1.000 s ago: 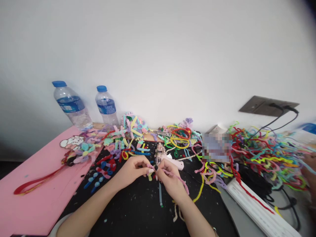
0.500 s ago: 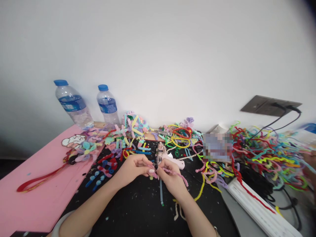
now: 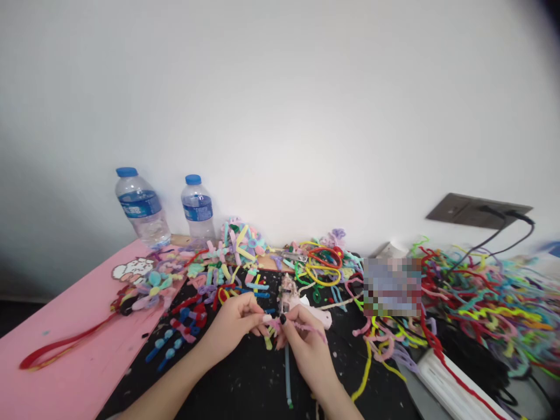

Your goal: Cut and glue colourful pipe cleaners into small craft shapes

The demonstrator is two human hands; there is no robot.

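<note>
Two blue-capped bottles (image 3: pixel 140 205), wall socket (image 3: pixel 464 211)

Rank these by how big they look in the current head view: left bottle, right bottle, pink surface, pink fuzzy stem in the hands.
1. Pink surface
2. Left bottle
3. Right bottle
4. Pink fuzzy stem, partly covered, so only its visible part is ranked

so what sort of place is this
Probably a craft workspace, though whether at home or in a workshop I can't tell: a big tangle of colourful fuzzy strands, small shaped pieces and a held pink strand suggest it.
</note>
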